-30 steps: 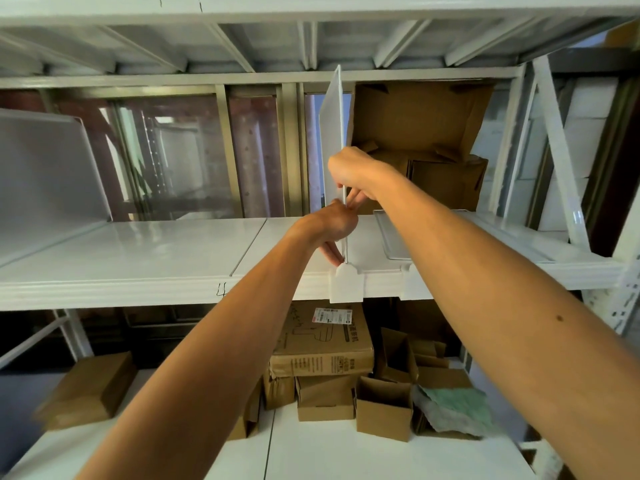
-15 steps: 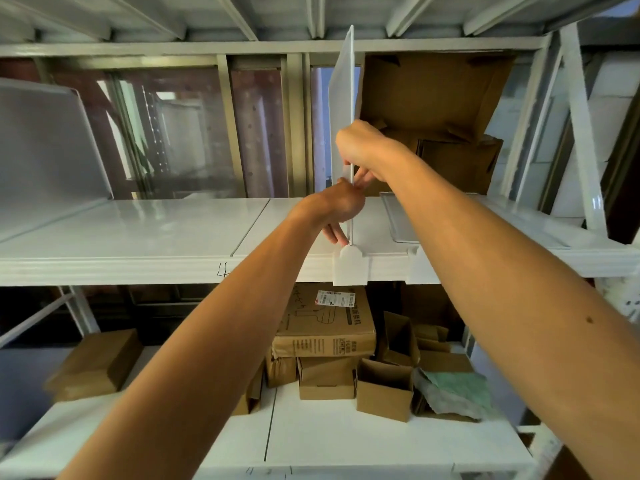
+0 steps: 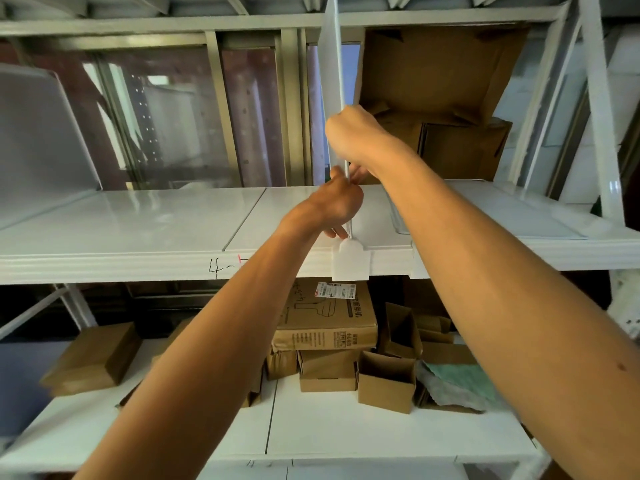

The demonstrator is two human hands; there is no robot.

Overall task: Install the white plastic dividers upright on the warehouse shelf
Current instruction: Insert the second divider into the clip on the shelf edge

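Divider (image 3: 331, 81) upright on shelf (image 3: 138, 220), L hand (image 3: 337, 206) fingers (image 3: 337, 233) pinch its edge, R hand (image 3: 353, 133) grips above

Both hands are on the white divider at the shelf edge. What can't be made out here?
Head view only:
- divider top: cut off by the upper picture edge.
- right hand fingertips: hidden behind the divider and the hand's back.
- divider's foot on the shelf: covered by the left hand.
- box label print: too small to read.

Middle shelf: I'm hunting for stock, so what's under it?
Cardboard boxes on the lower shelf, and a green-grey cloth at right. The arms cover parts of that shelf; anything there is hidden.
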